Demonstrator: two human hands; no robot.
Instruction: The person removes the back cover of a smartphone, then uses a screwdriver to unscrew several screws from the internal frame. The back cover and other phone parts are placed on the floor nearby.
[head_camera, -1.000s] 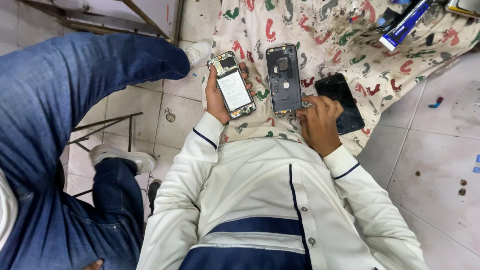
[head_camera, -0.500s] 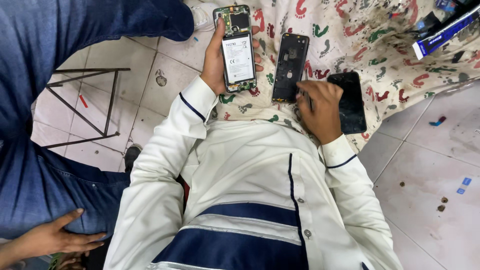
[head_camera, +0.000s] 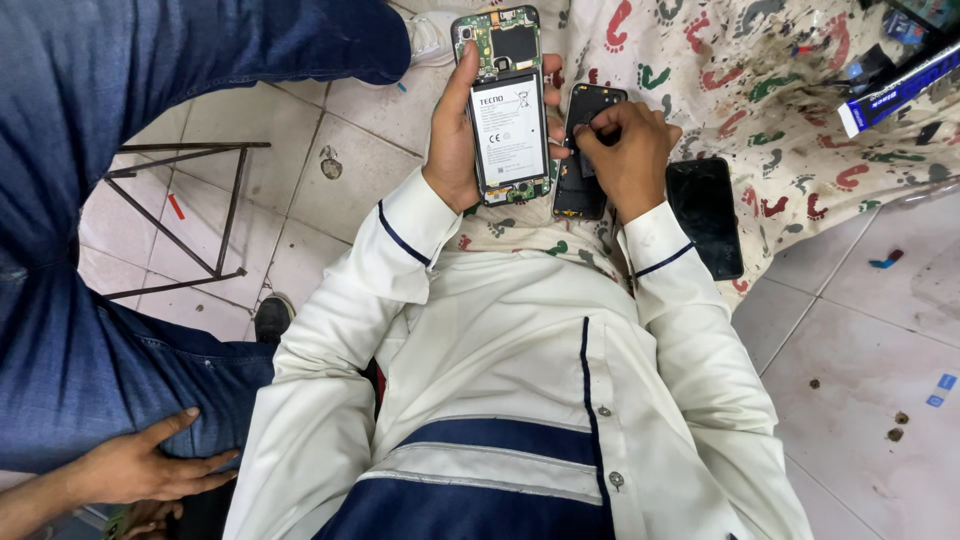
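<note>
Up close, our left hand (head_camera: 452, 140) is wrapped around an opened phone (head_camera: 508, 105), thumb along its left edge and fingertips curled over the right edge, so the grip is closed firmly on it. The phone is held upright above the cloth, its back cover off, showing a white-labelled battery (head_camera: 510, 128) in the middle and green circuit board at the top and bottom. Just beside it, our right hand (head_camera: 625, 155) presses down on a black back cover (head_camera: 580, 190) lying on the cloth, the fingertips pinched together on something small at its upper part; we cannot tell what that is. Near the right wrist, a dark phone screen (head_camera: 705, 215) lies flat, partly hanging off the cloth's edge. The patterned cloth (head_camera: 760, 110), cream with red and green footprints, spreads out under all of this. A blue and white box (head_camera: 895, 90) rests at its far right. On our left, another person in blue jeans (head_camera: 90, 150) sits, one hand (head_camera: 150, 460) resting on the thigh, beside a metal frame (head_camera: 190, 215) on the tiled floor (head_camera: 860, 330).
</note>
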